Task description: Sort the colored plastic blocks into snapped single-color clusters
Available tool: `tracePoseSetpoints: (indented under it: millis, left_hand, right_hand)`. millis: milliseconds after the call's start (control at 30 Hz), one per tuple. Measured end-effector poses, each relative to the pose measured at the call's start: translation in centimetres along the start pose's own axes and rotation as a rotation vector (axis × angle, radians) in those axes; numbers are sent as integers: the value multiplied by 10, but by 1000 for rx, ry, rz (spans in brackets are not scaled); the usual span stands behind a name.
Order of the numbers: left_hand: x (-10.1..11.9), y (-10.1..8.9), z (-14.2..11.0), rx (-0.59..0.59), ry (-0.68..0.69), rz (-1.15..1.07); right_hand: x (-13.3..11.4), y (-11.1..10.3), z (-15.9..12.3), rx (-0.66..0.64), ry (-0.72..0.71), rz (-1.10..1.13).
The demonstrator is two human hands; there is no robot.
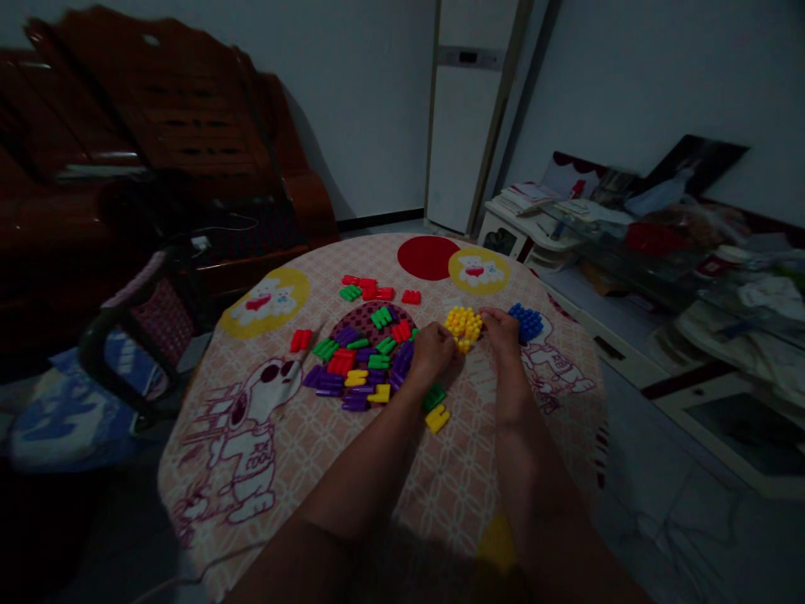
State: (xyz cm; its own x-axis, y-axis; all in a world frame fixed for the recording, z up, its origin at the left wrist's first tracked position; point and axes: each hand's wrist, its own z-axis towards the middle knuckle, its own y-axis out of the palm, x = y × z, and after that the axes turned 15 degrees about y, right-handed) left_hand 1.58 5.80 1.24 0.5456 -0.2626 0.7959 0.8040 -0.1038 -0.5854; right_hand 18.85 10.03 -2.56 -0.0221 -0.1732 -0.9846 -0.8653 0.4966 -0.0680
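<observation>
A cluster of joined yellow building blocks (464, 324) with knobbly tops sits between my two hands. My left hand (435, 351) is closed, its fingertips at the cluster's lower left side. From the other side, my right hand (501, 327) pinches the right edge of the same cluster. Just beyond the right hand lies a cluster of blue building blocks (526, 323). Loose purple, green, red and yellow blocks are heaped left of my left hand, among them a red block (341, 361). A yellow block (437, 418) and a dark green block (433, 396) lie by my left forearm.
The round table wears a patterned tablecloth (251, 335). Several red blocks (378, 294) lie toward its far side. A chair (142, 327) stands at the left, a wooden sofa (182, 126) behind it. On the right, a cabinet (629, 335) carries papers and clutter.
</observation>
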Motion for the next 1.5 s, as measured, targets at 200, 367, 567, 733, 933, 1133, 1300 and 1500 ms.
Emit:
tracePoseSetpoints:
  millis: [200, 367, 567, 733, 933, 1133, 1300, 1500]
  left_hand:
    - [6, -4, -11, -106, 53, 232]
    - [13, 0, -9, -181, 72, 367]
    - [13, 7, -9, -167, 91, 470]
    - [13, 10, -7, -154, 119, 528]
    - [15, 11, -4, -159, 86, 583]
    - [20, 2, -7, -208, 75, 546]
    - [31, -14, -29, -301, 235, 545]
    - [15, -58, -65, -410, 307, 542]
  right_hand:
    - [1, 0, -1, 1, -21, -3]
    - [3, -2, 0, -8, -41, -19]
    - [2, -1, 1, -3, -9, -1]
    - [0, -1, 0, -1, -8, -9]
    - [-1, -4, 2, 14, -46, -65]
    - [3, -4, 5, 15, -60, -52]
    - [6, -3, 6, -10, -36, -35]
    - [4, -3, 4, -7, -47, -19]
